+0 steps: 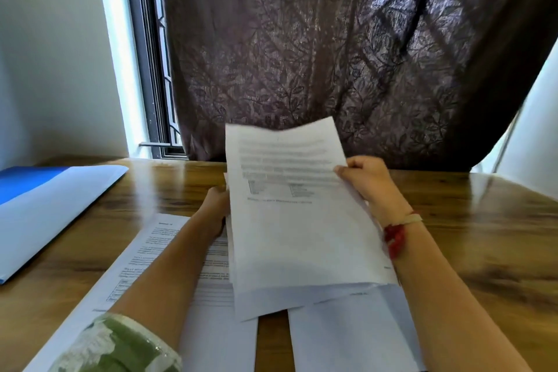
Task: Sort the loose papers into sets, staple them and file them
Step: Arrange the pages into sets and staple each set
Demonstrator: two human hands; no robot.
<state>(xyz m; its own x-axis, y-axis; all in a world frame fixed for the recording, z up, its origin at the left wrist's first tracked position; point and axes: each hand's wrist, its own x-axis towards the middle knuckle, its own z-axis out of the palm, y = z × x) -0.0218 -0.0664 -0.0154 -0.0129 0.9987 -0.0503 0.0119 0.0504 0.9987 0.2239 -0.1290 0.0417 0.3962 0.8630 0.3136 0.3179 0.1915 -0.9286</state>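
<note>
A stack of printed white papers (299, 220) is held up above the wooden table (483, 235), tilted toward me. My left hand (216, 204) grips its left edge, fingers hidden behind the sheets. My right hand (367, 180) pinches the right edge, thumb on the front page. Under my left forearm a printed sheet (145, 254) lies flat on the table. Another white sheet (353, 332) lies flat below the held stack, at the near right. No stapler is in view.
A blue folder (45, 211) lies open at the table's left, its pale inner flap facing up. A dark patterned curtain (332, 54) hangs behind the table, with a window frame (148, 69) to its left. White walls flank both sides.
</note>
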